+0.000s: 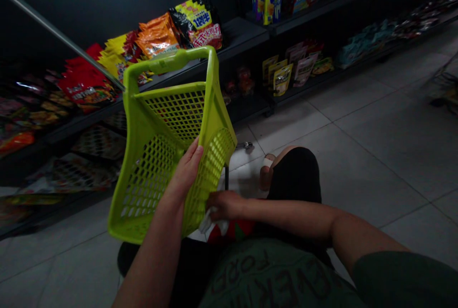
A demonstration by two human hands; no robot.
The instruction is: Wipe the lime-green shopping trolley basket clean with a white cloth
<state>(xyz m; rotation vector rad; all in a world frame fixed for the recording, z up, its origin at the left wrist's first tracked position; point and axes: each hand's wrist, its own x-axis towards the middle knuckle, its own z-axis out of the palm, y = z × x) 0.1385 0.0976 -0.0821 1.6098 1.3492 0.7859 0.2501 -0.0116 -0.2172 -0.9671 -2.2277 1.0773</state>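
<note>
a person crouches low in a shop aisle, holding a lime-green basket point(171, 155) up in front of their chest. the basket is tilted, with its handle leaning away toward the shelves and its mesh walls facing the person.

the left hand point(184, 172) grips the basket near its rim, its fingers point(193, 155) pressed together and curled over the edge against the mesh. the right hand point(225, 205) comes across from the other side to the basket's lower wall. its fingers point(218, 200) are bent and closed on a white scrap point(211, 222), cloth or tissue, pinching it against the plastic.

behind the hands, a green t-shirt point(272, 274) with dark lettering fills the bottom of the view. a red-and-white object point(229, 231) sits just beneath the basket, too hidden to name. beyond it is a dark rounded shape point(295, 176), hard to make out.

dark metal shelves point(236, 36) run along the wall, stocked with snack packets point(157, 36) in red, orange and yellow. a metal rail point(57, 33) crosses the upper left. pale floor tiles point(375, 155) spread to the right, and a dim wire basket point(443, 90) stands at the far edge.
</note>
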